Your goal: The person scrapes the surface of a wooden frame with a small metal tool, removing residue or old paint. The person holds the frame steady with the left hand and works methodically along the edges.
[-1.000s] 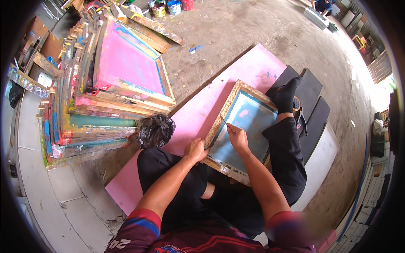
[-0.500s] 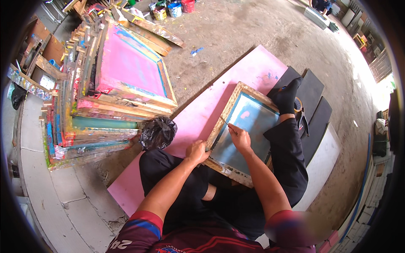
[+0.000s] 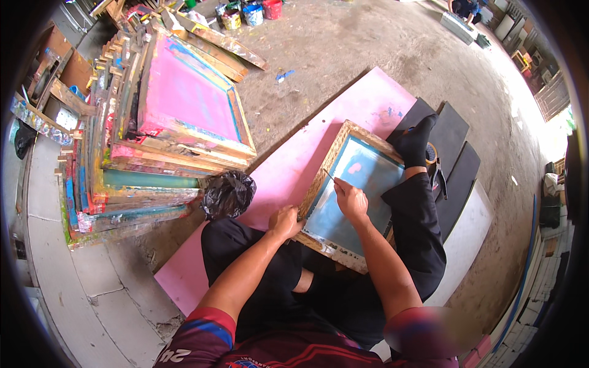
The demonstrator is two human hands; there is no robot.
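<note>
Frame (image 3: 331,161) gripped at one corner by my left hand (image 3: 285,222), thin tool (image 3: 329,175) pinched in my right hand (image 3: 351,199), blue mesh (image 3: 375,179) beneath

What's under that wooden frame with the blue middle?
Past the left side of the wooden frame, a pink board shows; black trousers show by its near edge. Whatever lies directly underneath is covered.

I've got a black bag (image 3: 228,195) left of the left hand (image 3: 284,222), frame stack (image 3: 187,92) farther left, buckets (image 3: 253,15) well ahead.
</note>
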